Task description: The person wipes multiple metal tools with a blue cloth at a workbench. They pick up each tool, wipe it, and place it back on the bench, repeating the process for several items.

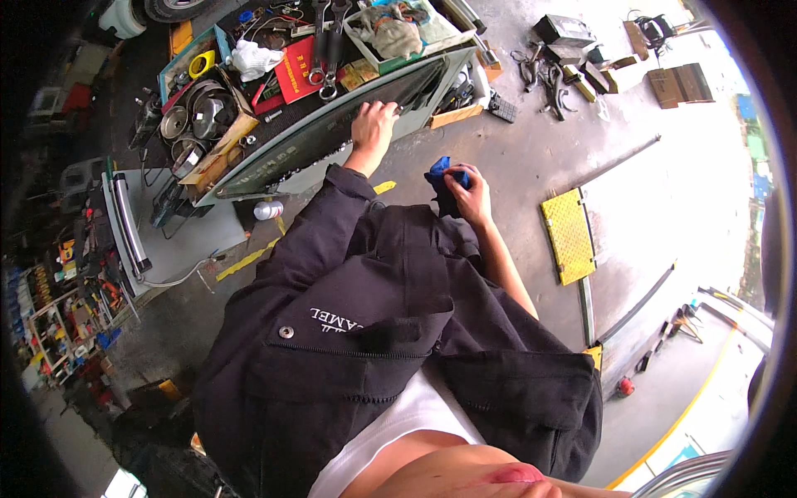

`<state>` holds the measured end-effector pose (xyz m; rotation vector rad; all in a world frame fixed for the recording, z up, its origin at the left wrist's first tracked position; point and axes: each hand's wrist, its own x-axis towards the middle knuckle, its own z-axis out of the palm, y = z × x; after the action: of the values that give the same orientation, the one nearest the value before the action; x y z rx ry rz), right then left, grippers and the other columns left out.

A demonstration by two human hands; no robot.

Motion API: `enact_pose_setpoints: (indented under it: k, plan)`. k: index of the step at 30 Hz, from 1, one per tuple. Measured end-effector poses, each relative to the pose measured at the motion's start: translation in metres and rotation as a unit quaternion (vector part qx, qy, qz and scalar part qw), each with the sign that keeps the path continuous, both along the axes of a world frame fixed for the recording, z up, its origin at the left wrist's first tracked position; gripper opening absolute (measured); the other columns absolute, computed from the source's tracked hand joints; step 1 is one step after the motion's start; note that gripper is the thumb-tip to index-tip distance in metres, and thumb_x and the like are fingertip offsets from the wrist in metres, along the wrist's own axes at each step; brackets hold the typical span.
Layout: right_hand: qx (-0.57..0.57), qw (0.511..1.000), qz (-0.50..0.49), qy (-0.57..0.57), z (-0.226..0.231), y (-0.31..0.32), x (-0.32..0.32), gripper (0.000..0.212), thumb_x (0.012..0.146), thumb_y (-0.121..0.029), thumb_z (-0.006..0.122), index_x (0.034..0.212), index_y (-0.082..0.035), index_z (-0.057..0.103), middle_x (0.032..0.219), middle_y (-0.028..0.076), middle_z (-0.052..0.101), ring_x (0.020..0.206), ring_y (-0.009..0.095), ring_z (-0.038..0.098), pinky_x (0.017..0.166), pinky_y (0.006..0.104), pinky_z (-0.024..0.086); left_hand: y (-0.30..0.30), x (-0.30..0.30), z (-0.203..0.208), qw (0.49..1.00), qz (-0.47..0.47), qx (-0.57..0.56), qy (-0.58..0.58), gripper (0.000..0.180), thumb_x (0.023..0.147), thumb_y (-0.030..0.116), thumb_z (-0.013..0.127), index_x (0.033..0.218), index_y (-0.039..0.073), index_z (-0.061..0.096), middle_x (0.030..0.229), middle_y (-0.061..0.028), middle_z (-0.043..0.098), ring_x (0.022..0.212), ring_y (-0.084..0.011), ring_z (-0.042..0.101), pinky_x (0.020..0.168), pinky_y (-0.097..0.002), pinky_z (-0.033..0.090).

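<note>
My left hand (374,133) reaches forward to a framed glass panel (332,137) along the front of a cluttered workbench. Its fingers are bent at the panel's upper edge, beside a small dark fitting; their undersides are hidden. My right hand (471,197) is closed around a crumpled blue cloth (437,172), held in front of my body over the floor. Part of the cloth sticks out to the left of the fingers. Behind the left hand on the bench lie a red booklet (304,70) and large wrenches (330,46).
The bench also bears a tray with grey gloves (390,37), a yellow tape roll (201,64) and a box of metal parts (217,112). A white bottle (267,210) stands below the panel. Rightward on the floor are a yellow ramp plate (569,236), metal tools (552,87) and a cardboard box (679,85).
</note>
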<state>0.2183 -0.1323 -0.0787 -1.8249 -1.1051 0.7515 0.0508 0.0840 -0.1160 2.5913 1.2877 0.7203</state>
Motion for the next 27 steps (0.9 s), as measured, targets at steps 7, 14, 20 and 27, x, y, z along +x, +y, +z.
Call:
enact_pose_setpoints:
  k: [7, 14, 20, 27]
  plan:
    - [-0.007, 1.000, 0.017, 0.001, 0.023, 0.024, -0.011, 0.020, 0.087, -0.019, 0.072, 0.102, -0.006, 0.074, 0.114, 0.016, 0.068, 0.108, 0.031, 0.067, 0.096, 0.0370, 0.049, 0.002, -0.027, 0.080, 0.988, 0.007, 0.047, -0.148, 0.015, 0.090, 0.024, 0.071, 0.097, 0.011, 0.073, 0.090, -0.0058, 0.071, 0.084, -0.0271, 0.065, 0.072, -0.0390, 0.053]
    - [0.013, 0.996, 0.089, 0.023, 0.036, 0.071, -0.019, 0.020, 0.086, -0.016, 0.072, 0.103, -0.006, 0.073, 0.116, 0.016, 0.067, 0.110, 0.031, 0.066, 0.097, 0.0375, 0.049, 0.066, -0.083, 0.111, 0.969, 0.205, 0.139, -0.001, 0.033, 0.092, 0.032, 0.066, 0.110, 0.006, 0.072, 0.105, -0.0116, 0.067, 0.099, -0.0315, 0.060, 0.088, -0.0426, 0.049]
    - [0.027, 0.985, 0.167, 0.027, 0.034, 0.119, -0.013, 0.020, 0.085, -0.015, 0.072, 0.103, -0.006, 0.073, 0.114, 0.017, 0.067, 0.109, 0.033, 0.065, 0.097, 0.0396, 0.050, 0.086, -0.077, 0.100, 0.966, 0.238, 0.077, 0.065, 0.035, 0.086, 0.042, 0.074, 0.100, 0.010, 0.077, 0.099, -0.0081, 0.069, 0.096, -0.0307, 0.062, 0.085, -0.0432, 0.051]
    - [0.047, 0.963, 0.264, 0.013, 0.031, 0.165, -0.003, 0.020, 0.086, -0.014, 0.072, 0.104, -0.006, 0.072, 0.112, 0.013, 0.066, 0.109, 0.030, 0.064, 0.096, 0.0376, 0.049, 0.098, -0.064, 0.116, 0.955, 0.255, -0.018, 0.147, 0.037, 0.085, 0.040, 0.073, 0.093, 0.003, 0.071, 0.097, -0.0144, 0.073, 0.095, -0.0342, 0.067, 0.083, -0.0463, 0.054]
